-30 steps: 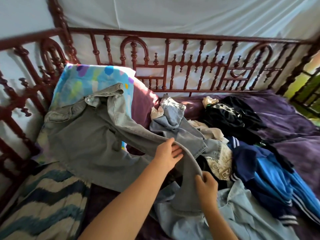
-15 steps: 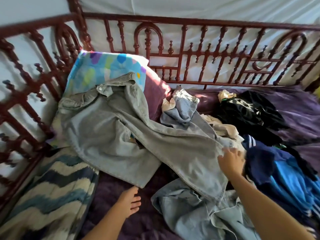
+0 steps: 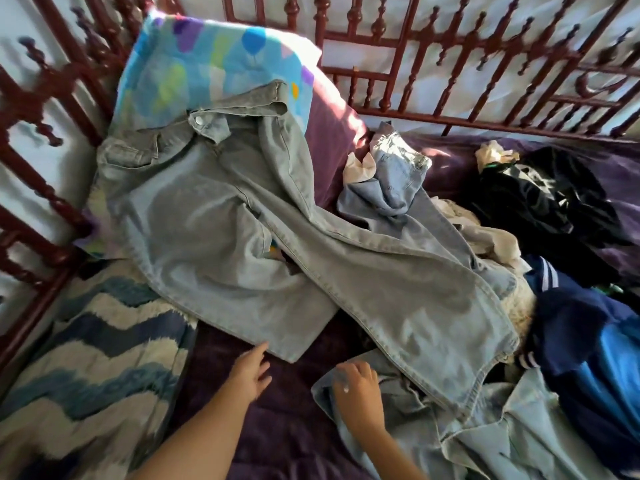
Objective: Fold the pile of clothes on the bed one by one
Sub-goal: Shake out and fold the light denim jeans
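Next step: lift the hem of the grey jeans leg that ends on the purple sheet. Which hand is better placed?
Left, probably. The left hand is open with its fingertips right at that hem of the grey jeans. The right hand is down on the pale blue denim garment, farther away.

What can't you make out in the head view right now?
All head view.
Right hand: motion-blurred, so its grip on the pale denim garment is unclear.
Blue jacket: cut off by the right edge.
Clothes under the grey jeans: hidden by one trouser leg.
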Tool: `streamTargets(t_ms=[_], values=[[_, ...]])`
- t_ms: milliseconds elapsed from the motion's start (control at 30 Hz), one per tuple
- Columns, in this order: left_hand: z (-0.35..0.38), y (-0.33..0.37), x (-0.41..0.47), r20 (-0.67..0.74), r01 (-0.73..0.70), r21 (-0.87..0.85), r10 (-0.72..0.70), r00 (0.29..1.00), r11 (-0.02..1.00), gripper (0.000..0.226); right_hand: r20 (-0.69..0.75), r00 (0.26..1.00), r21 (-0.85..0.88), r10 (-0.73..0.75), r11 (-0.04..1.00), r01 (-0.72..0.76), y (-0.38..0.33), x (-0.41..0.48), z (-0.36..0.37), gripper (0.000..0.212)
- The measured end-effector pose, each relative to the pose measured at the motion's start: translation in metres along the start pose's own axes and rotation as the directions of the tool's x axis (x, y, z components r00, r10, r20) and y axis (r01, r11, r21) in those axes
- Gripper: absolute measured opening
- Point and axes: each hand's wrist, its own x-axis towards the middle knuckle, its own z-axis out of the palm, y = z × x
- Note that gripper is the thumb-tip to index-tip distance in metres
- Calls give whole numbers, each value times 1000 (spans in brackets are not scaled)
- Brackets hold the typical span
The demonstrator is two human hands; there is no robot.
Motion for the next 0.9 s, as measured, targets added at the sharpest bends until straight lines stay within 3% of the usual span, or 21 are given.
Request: streamTargets(t_ms=[200, 333, 367, 400, 500, 567, 667, 733, 800, 900], values=[[22, -5, 10, 105, 82, 44, -87, 991, 996, 42, 1, 988, 141, 157, 978, -156, 14, -5, 8, 29], [35, 3, 0, 46, -44, 22, 43, 998, 999, 17, 27, 983, 143, 180, 973, -183, 15, -9, 15, 28], [37, 7, -8, 33, -108, 28, 107, 994, 994, 8, 29, 983, 156, 180, 971, -182, 14, -10, 17, 27], [37, 11, -19, 17, -216, 70, 216, 976, 974, 14, 30, 983, 176, 178, 968, -181, 12, -12, 20, 25], [19, 16, -60, 61, -585, 275, 593, 803, 763, 31, 22, 986, 266, 168, 949, -167, 2, -19, 25, 21], [-5, 14, -91, 134, -702, 258, 695, 707, 664, 17, -9, 983, 370, 182, 914, -166, -10, -24, 25, 19], [-44, 5, -124, 134, -758, 159, 747, 651, 632, 17, -87, 986, 536, 143, 841, -74, -27, -38, 24, 33], [-64, -3, -137, 130, -730, 68, 719, 682, 680, 21, -124, 987, 597, 101, 802, -8, -36, -43, 23, 55], [-83, -10, -140, 119, -594, -87, 600, 791, 800, 23, -71, 995, 642, 76, 767, -13, -45, -45, 22, 66], [-113, -21, -144, 239, -162, -365, 261, 935, 917, 25, 95, 994, 644, 52, 758, -101, -52, -51, 26, 65]])
